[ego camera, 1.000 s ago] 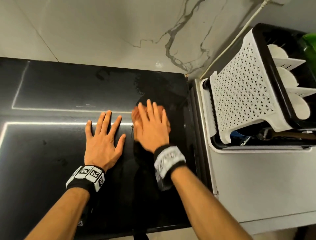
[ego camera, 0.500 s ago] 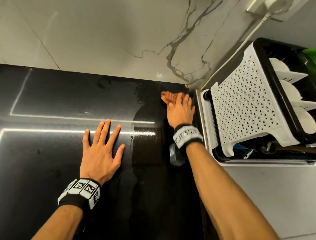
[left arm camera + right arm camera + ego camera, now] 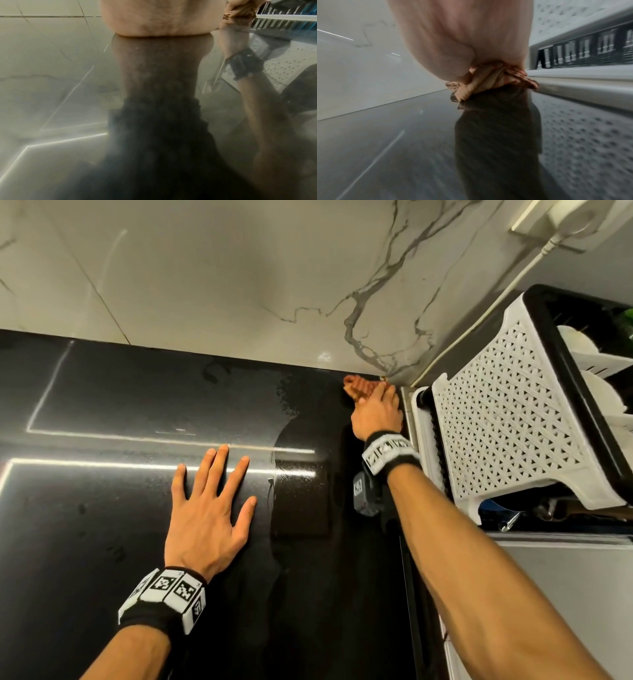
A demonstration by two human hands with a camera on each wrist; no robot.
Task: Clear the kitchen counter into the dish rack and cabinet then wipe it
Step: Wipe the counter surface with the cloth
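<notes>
Your right hand [image 3: 376, 414] presses the crumpled orange striped cloth [image 3: 359, 385] flat-fingered into the shiny black counter's [image 3: 102, 525] far corner. Just beside it, the white plastic dish rack [image 3: 507, 426] holds white plates [image 3: 596, 392]. Your left hand [image 3: 209, 515] lies flat with fingers spread on the counter.

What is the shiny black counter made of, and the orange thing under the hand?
The counter looks like polished dark stone, perhaps granite: it mirrors the ceiling lights and shows fine speckles. The orange thing under the right hand looks like soft woven cloth: it bunches into folds in the right wrist view.
</notes>
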